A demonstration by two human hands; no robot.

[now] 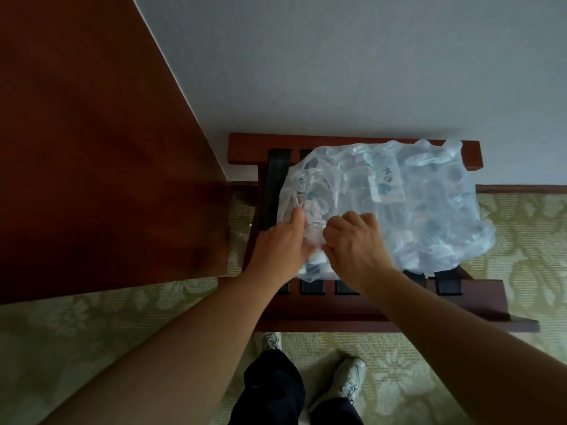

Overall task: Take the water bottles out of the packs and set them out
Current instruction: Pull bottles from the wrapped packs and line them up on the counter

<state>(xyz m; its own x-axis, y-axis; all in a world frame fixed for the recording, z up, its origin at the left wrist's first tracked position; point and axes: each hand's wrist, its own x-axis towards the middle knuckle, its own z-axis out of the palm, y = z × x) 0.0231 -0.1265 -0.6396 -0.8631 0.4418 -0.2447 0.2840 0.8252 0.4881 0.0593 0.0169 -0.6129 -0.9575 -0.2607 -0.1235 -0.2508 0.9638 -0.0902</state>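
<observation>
A shrink-wrapped pack of water bottles point(423, 207) lies on a dark wooden luggage rack point(352, 305) against the wall. The clear film is crumpled and shows several bottles with white caps and printed labels underneath. My left hand point(280, 246) and my right hand point(356, 250) both pinch the film at the pack's near left corner, close together. A white bottle cap point(316, 257) shows between the two hands. The bottles under my hands are hidden.
A tall reddish-brown wooden cabinet side point(92, 148) stands to the left of the rack. The pale wall point(337, 72) is behind. Patterned green carpet point(460, 378) covers the floor, where my feet in light sneakers point(349, 384) stand near the rack's front rail.
</observation>
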